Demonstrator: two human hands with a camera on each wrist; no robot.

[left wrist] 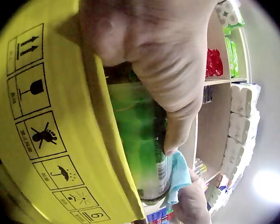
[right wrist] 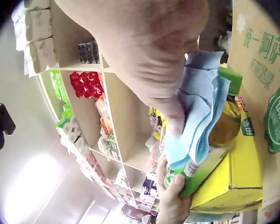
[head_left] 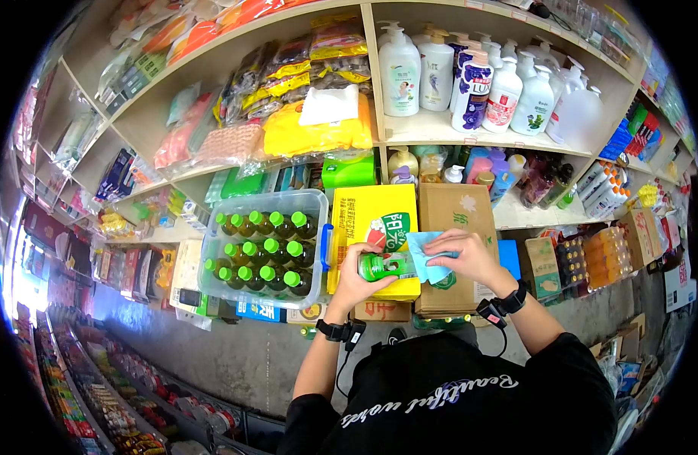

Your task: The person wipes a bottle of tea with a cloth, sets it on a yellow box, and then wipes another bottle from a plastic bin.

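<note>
Blue cloth [head_left: 421, 256], one: I see right hand [head_left: 470, 258] pinching it palm-down, three o'clock of one bottle [head_left: 375, 266] left hand [head_left: 352, 285] grips.

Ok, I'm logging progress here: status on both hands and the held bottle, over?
Left hand gripping green bottle. Right hand pinching blue cloth at one end of the bottle. Nothing visibly in the way.

I hold a bottle [head_left: 381, 265] over a carton [head_left: 358, 208]; a tub [head_left: 243, 206] (more bottles [head_left: 273, 246] inside) adjoins its left edge, a box [head_left: 447, 208] its right, shelves [head_left: 417, 137] behind.
</note>
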